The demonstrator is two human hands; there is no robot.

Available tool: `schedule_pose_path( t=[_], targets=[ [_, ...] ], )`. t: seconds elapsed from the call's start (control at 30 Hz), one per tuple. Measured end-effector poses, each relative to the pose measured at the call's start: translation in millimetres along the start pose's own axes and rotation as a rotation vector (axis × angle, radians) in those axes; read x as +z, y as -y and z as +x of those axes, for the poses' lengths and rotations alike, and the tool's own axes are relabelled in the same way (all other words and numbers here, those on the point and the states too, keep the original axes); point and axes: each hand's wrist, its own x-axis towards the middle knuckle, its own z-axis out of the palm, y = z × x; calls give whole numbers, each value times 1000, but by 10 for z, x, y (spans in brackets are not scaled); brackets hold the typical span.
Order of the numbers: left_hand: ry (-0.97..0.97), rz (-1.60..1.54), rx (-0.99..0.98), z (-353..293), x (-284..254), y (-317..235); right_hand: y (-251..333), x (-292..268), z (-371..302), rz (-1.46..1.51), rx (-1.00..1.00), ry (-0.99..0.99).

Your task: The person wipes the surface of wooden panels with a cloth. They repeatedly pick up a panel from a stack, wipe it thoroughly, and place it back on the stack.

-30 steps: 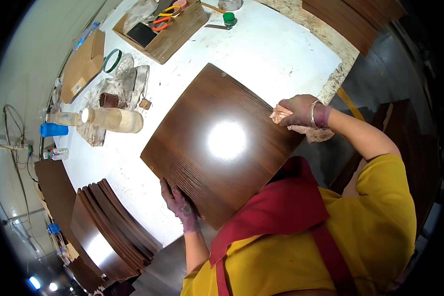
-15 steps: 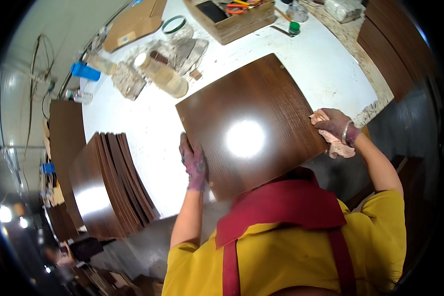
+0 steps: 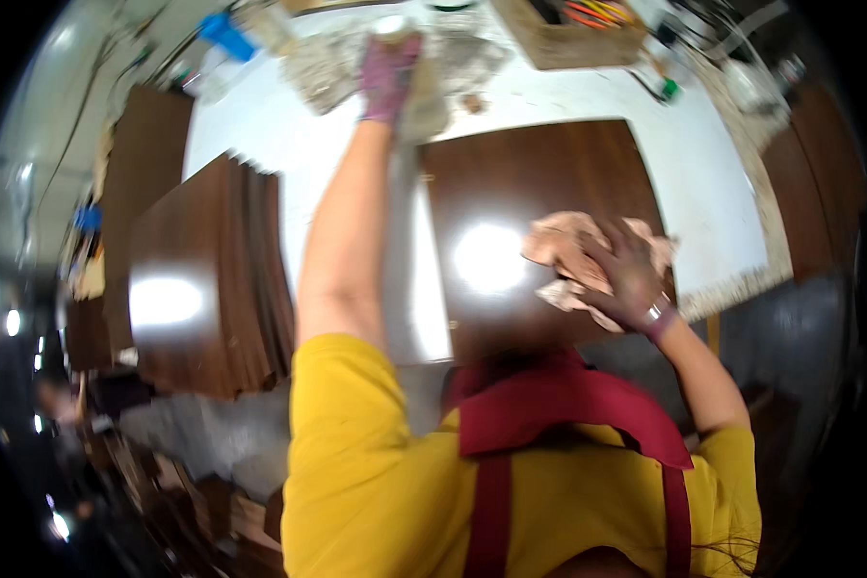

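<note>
My left hand (image 3: 388, 82), in a stained purple glove, reaches to the far side of the table. Its fingers close around the upper part of a pale plastic bottle (image 3: 427, 111) with a white cap; motion blurs them somewhat. The bottle lies beside grey crumpled rags. My right hand (image 3: 631, 275), in a dark stained glove, grips a bunched pinkish cloth (image 3: 561, 241) against a brown wood-grain board (image 3: 549, 154). This board lies flat before me on the white tabletop, a bright lamp reflection on its surface.
Several similar brown boards (image 3: 178, 289) lean in a stack at the left. An open box (image 3: 583, 46) of orange-handled tools stands at the back, near a green-capped item (image 3: 669, 90). A blue container (image 3: 226, 37) sits far left. More brown panels (image 3: 819, 173) are at the right.
My left hand has left the board's left edge and moved forward to the bottle. My right hand has brought the cloth from the board's right edge onto its face. The view has shifted.
</note>
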Motion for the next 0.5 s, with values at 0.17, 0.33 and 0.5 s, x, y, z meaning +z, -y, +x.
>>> schedule_pose_path(
  t=[0.17,0.33,0.5],
  targets=[
    [-205,9,-8,-96,-299,-195,-25,259,-130,45,111,-136],
    [-220,123,-99,-26,-744,75,6,274,-92,87,116,-147],
    [-217,494,-123,-268,-873,-52,-150,350,-15,219,115,-122]
  ],
)
